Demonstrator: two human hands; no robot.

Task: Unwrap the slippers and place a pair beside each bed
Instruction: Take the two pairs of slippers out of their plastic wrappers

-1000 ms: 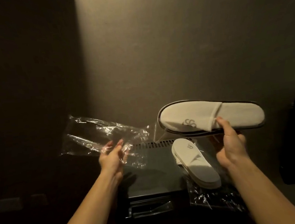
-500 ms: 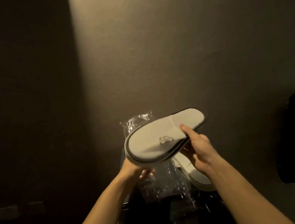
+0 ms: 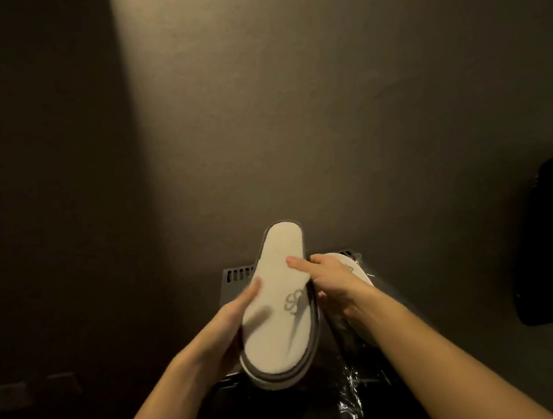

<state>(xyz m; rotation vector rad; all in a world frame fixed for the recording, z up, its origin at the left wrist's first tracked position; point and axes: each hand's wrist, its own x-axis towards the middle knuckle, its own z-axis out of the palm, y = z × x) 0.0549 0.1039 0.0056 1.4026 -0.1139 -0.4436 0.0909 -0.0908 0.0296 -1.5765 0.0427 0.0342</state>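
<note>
A flat pair of white slippers (image 3: 279, 312) with a dark rim and a grey logo is held upright in front of me, toe end nearest. My left hand (image 3: 232, 327) grips its left edge, thumb on top. My right hand (image 3: 328, 281) holds its right edge, thumb pressed on the white surface. Behind my right hand lies a second white slipper pair (image 3: 357, 269), mostly hidden, on clear plastic wrapping (image 3: 351, 390).
A dark box with a vented top (image 3: 237, 276) stands against the wall under the slippers. A black object (image 3: 552, 238) sits at the right on the floor. The room is dim, with a dark wall panel at the left.
The slipper pair turned from lying sideways to pointing away from me. My left hand no longer holds the plastic wrapper and now grips the slippers; both hands hold the pair.
</note>
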